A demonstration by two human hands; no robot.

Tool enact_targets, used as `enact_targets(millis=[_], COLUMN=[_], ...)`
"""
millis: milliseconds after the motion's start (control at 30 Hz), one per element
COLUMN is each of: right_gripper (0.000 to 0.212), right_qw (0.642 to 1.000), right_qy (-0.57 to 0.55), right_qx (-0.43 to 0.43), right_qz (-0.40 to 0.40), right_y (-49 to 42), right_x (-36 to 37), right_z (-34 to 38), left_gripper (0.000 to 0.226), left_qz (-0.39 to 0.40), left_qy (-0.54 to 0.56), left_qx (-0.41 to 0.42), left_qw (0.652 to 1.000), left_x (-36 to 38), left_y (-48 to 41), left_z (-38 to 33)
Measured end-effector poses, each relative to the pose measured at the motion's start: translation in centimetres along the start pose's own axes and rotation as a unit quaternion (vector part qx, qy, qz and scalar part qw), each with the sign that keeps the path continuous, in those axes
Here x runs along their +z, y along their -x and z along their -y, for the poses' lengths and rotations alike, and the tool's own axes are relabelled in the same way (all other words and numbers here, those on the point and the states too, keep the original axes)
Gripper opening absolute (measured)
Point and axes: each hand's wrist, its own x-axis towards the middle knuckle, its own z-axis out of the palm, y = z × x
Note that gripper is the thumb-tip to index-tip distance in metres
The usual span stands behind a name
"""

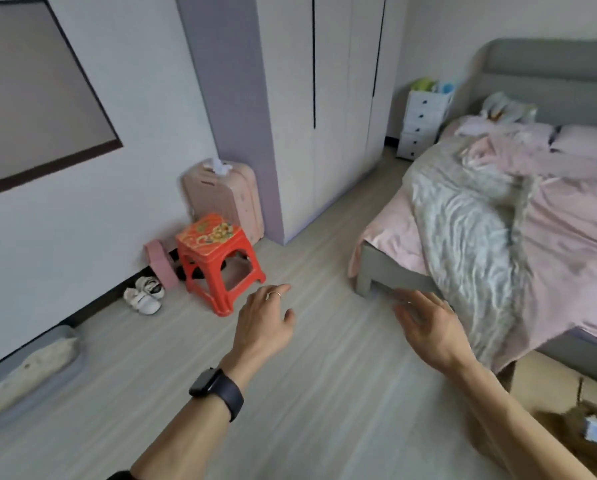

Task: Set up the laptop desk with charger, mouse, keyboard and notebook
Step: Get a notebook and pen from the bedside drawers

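Observation:
No laptop, desk, charger, mouse, keyboard or notebook shows in the head view. My left hand [264, 320] reaches forward over the wooden floor, fingers loosely apart, holding nothing; it wears a ring and a dark watch on the wrist. My right hand [428, 323] is stretched out near the foot corner of the bed [387, 271], fingers spread and slightly blurred, with nothing in it.
A red plastic stool [217, 258] stands by the wall, with a pink suitcase [224, 199] behind it and white shoes [144, 294] to its left. A wardrobe [324, 116] stands beyond. A grey pet bed [27, 372] lies low left. Cardboard boxes [567, 403] sit at lower right.

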Motion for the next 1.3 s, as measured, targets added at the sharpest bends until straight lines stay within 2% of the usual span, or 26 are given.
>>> enact_targets(millis=[167,333,533,700,833,967,1133,1300], right_gripper=[0.029,0.030,0.034,0.034,0.034,0.034,0.034,0.032], right_qw=[0.999,0.999,1.000,0.999,0.999,0.998,0.995,0.985], right_qy=[0.001,-0.012,-0.007,-0.022,-0.024,-0.022,-0.020,-0.032], right_qx=[0.022,0.021,-0.020,-0.034,-0.026,-0.002,0.072,0.139], right_qz=[-0.036,-0.029,0.008,0.008,-0.014,-0.050,-0.069,-0.099], right_y=[-12.7,-28.3,-47.9,-61.5,-73.3,-83.5,-94.2,-102.7], right_x=[-1.8,-1.1,-0.4,1.2,3.8,6.6,8.9,10.0], right_z=[-3.2,-5.9,-6.5,-6.6,-7.5,-9.0,-10.9,-13.8], left_gripper=[0.050,0.052,0.049,0.051,0.050,0.050,0.048,0.047], left_qz=[0.017,-0.002,-0.029,-0.035,-0.027,-0.002,0.045,0.131], left_qy=[-0.033,-0.039,-0.015,-0.011,-0.016,-0.006,0.023,0.029], left_qx=[0.027,0.034,0.006,-0.003,0.021,0.060,0.103,0.122], left_qw=[0.999,0.999,0.999,0.999,0.999,0.998,0.993,0.983], left_x=[0.7,2.4,2.2,2.0,3.0,4.2,5.6,10.3], left_y=[-15.6,-30.8,-47.7,-61.3,-74.3,-87.0,-102.5,-114.4], left_z=[-2.7,-4.9,-6.9,-6.8,-5.6,-4.9,-5.4,-7.3])
